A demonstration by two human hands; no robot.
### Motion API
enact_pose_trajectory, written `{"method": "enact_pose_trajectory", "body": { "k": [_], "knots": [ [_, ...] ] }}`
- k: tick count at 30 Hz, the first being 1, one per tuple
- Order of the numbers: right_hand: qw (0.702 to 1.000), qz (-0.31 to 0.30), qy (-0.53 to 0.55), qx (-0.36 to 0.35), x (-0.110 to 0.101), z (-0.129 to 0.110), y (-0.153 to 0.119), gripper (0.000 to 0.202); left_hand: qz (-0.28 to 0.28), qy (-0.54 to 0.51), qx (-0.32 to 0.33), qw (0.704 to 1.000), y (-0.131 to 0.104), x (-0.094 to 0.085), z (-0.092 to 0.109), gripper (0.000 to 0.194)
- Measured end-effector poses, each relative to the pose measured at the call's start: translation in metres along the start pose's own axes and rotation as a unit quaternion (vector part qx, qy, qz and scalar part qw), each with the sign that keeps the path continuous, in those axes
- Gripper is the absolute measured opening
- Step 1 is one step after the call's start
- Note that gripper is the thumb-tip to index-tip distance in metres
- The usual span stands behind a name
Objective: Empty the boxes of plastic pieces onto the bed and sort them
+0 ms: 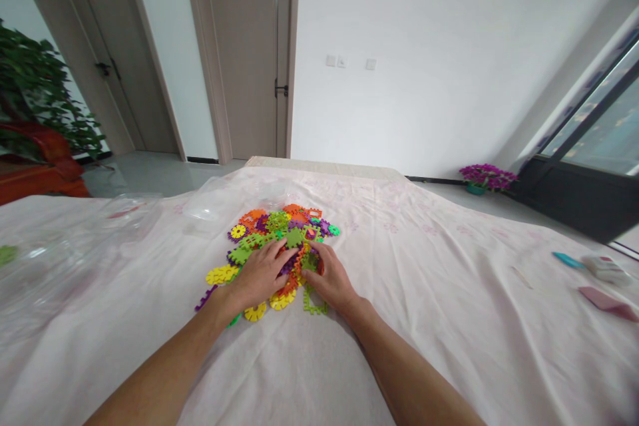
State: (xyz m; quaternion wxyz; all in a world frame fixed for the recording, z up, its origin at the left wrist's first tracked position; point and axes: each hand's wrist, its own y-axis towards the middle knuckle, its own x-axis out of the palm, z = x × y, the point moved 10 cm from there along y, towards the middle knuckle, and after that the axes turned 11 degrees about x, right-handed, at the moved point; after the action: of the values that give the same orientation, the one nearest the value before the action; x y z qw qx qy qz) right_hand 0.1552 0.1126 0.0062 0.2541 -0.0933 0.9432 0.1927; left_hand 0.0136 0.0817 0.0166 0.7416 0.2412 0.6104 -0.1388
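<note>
A heap of toothed plastic building pieces [279,218] lies on the cloth, in orange, yellow, green and purple. Some are round and slotted, others are square plates or open frames. My left hand [260,274] rests on the heap's near left part, its fingers spread over purple and orange pieces. At the right side, my right hand [333,279] touches the pieces with curved fingers, thumb and index finger apart around a green piece [310,261]. Below it lies a green square frame [315,305]. Yellow slotted discs [255,312] lie along the near edge. My palms hide part of the heap.
A pale cloth [424,293] covers the wide surface. Clear plastic packaging [64,259] spreads over the left side. To the far right are a teal object [568,259], a white object [605,269] and a pink piece [606,303].
</note>
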Motion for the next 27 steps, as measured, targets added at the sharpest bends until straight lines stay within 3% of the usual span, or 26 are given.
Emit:
{"method": "enact_pose_trajectory", "body": {
  "k": [27],
  "knots": [
    [1.0, 0.003, -0.002, -0.005, -0.0002, 0.0, -0.0004, 0.065, 0.043, 0.027, 0.006, 0.999, -0.0013, 0.0085, -0.0066, 0.056]
  ]
}}
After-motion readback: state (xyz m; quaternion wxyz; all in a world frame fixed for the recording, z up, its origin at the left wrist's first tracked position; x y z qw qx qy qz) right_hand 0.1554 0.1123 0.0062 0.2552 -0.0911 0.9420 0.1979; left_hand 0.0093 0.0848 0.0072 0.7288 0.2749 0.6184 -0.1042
